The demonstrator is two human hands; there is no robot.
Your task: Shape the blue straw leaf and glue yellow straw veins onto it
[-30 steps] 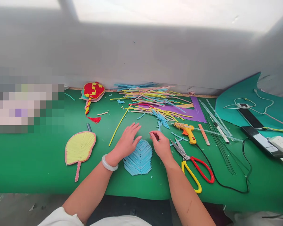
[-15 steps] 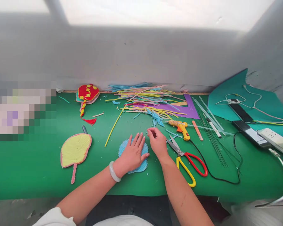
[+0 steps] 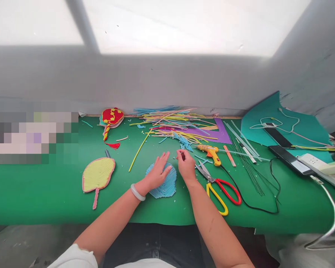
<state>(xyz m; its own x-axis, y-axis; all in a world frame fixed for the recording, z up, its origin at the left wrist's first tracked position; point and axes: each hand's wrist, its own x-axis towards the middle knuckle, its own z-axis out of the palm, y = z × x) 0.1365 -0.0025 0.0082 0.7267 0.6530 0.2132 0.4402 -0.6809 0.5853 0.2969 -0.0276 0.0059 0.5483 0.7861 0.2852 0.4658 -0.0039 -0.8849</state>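
Note:
A blue leaf-shaped piece (image 3: 167, 185) made of glued strips lies on the green table near the front edge. My left hand (image 3: 158, 172) rests flat on it, fingers stretched out. My right hand (image 3: 185, 165) is just right of the leaf's top, fingers pinched together on something too small to make out. Red-and-yellow scissors (image 3: 220, 186) lie right of that hand, and a yellow glue gun (image 3: 210, 152) lies beyond them.
A heap of coloured strips (image 3: 175, 124) and a purple sheet (image 3: 222, 133) lie at the back. A yellow leaf fan (image 3: 97, 174) and a red fan (image 3: 111, 117) lie left. Teal sheet (image 3: 284, 123), phones (image 3: 292, 160), power strip (image 3: 318, 163) and black cord (image 3: 268, 201) lie right.
My left hand moved from beside the blue leaf onto it and now lies flat there. My right hand stayed pinched near the leaf's top. The camera view tilted slightly.

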